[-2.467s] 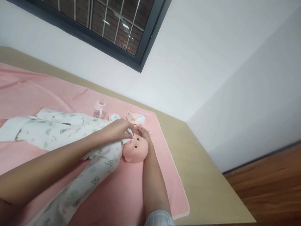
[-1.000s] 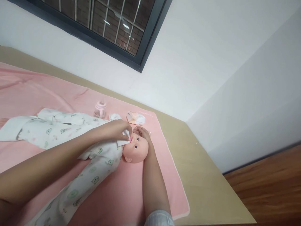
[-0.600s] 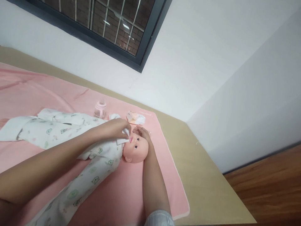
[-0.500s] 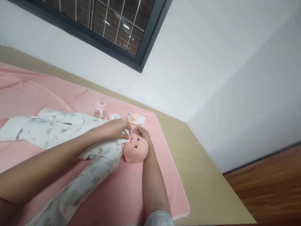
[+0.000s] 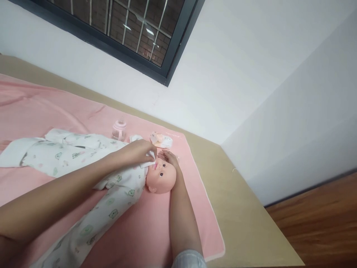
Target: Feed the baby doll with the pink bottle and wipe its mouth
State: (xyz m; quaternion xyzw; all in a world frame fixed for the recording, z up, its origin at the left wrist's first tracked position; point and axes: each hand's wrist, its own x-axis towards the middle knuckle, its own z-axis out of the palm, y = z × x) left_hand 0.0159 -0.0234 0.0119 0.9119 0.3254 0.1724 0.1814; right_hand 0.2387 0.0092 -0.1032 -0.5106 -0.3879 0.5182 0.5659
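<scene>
A baby doll lies on its back, its bare head [image 5: 162, 176] toward the right and its body in a white printed sleepsuit [image 5: 111, 201]. My left hand [image 5: 143, 150] reaches over the doll's chest, with fingers pinched on a white wipe [image 5: 148, 163]. The wipe is at the doll's mouth and chin. My right hand [image 5: 169, 156] curves around the far side of the doll's head, fingers extended and holding nothing. The wrist lies along the crown of the head.
A pink baby bottle [image 5: 119, 130] stands beyond the doll. Near it lie a small white cloth item [image 5: 135, 138] and an orange-and-white packet [image 5: 163, 140]. A pink blanket [image 5: 195, 208] covers much of the wooden table [image 5: 237, 208]. A wall and window [image 5: 134, 33] rise behind.
My left hand has shifted slightly up and right with the wipe, along the doll's mouth and chin. My right hand and the doll stay in place.
</scene>
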